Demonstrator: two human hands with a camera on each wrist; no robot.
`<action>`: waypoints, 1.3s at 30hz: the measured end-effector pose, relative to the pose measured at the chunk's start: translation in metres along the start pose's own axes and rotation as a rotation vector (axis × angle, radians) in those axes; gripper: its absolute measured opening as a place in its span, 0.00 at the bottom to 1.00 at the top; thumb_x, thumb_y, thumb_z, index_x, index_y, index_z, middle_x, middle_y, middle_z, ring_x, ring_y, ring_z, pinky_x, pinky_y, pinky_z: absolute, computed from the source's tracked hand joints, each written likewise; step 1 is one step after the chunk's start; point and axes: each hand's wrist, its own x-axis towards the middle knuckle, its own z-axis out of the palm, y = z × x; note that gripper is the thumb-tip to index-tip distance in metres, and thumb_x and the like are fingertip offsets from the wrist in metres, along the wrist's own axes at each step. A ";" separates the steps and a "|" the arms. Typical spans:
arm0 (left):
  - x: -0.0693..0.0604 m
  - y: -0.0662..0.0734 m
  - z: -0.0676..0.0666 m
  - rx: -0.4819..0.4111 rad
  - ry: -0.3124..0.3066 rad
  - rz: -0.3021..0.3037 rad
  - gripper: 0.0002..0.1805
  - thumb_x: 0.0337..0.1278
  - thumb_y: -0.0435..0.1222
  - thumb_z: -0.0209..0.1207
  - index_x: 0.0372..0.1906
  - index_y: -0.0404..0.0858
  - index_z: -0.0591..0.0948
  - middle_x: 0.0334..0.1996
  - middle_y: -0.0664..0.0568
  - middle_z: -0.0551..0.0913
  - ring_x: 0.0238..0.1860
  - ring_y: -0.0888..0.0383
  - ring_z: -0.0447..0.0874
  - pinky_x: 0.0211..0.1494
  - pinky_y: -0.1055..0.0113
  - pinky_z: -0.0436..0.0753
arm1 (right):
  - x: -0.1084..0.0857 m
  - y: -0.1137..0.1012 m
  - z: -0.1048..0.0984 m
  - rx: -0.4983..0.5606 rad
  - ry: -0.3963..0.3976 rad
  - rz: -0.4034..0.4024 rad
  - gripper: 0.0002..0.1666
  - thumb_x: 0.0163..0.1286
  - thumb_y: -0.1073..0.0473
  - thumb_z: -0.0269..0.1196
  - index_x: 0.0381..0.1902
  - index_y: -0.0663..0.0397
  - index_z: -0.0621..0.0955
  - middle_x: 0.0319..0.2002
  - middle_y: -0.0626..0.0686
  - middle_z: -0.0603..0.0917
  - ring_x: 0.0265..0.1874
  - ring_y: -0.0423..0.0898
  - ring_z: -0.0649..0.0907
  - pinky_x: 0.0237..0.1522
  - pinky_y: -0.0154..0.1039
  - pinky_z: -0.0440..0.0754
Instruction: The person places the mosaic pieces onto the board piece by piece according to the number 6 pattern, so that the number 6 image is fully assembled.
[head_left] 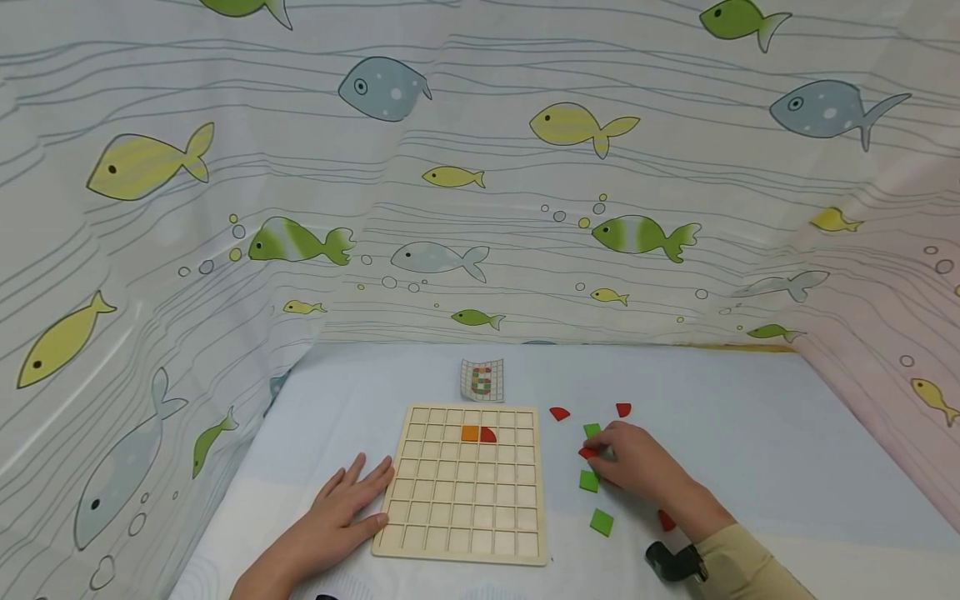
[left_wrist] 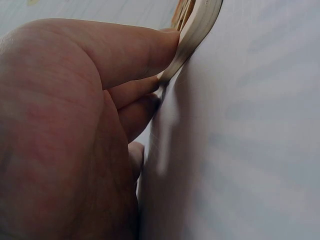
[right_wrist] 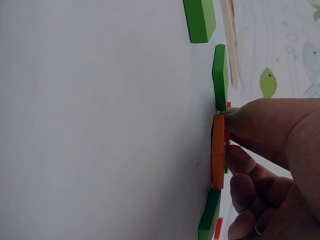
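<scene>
A wooden grid board (head_left: 465, 561) lies on the table with an orange square tile (head_left: 470, 433) and a red quarter-circle tile (head_left: 488, 435) in neighbouring cells of one row. My left hand (head_left: 333, 525), fingers spread, touches the board's left edge; in the left wrist view the thumb (left_wrist: 145, 52) presses the board's side (left_wrist: 192, 37). Right of the board, my right hand (head_left: 637, 458) pinches a red tile (head_left: 587, 452) between thumb and finger. Another orange tile (right_wrist: 218, 150) stands close in front of those fingertips in the right wrist view, hidden from above by the hand.
Green square tiles (head_left: 602, 522) lie around the right hand. Loose red tiles (head_left: 559, 413) rest farther back, another (head_left: 667, 521) near the right wrist. A small pattern card (head_left: 482, 381) lies behind the board. A fish-print curtain (head_left: 517, 208) surrounds the table.
</scene>
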 end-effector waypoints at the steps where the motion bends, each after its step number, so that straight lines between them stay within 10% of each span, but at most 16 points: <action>1: 0.000 0.000 0.000 -0.001 -0.003 -0.002 0.36 0.67 0.50 0.58 0.74 0.40 0.65 0.75 0.54 0.58 0.77 0.41 0.38 0.73 0.48 0.34 | 0.000 0.000 0.000 0.001 0.001 0.004 0.13 0.60 0.58 0.72 0.44 0.46 0.89 0.39 0.43 0.80 0.36 0.41 0.76 0.40 0.39 0.79; 39: -0.001 0.004 -0.001 -0.028 -0.007 0.011 0.36 0.68 0.50 0.57 0.74 0.38 0.65 0.75 0.51 0.58 0.77 0.38 0.38 0.73 0.61 0.29 | 0.031 -0.050 -0.009 -0.035 0.007 -0.172 0.14 0.61 0.56 0.72 0.46 0.47 0.88 0.38 0.40 0.82 0.40 0.43 0.80 0.44 0.37 0.80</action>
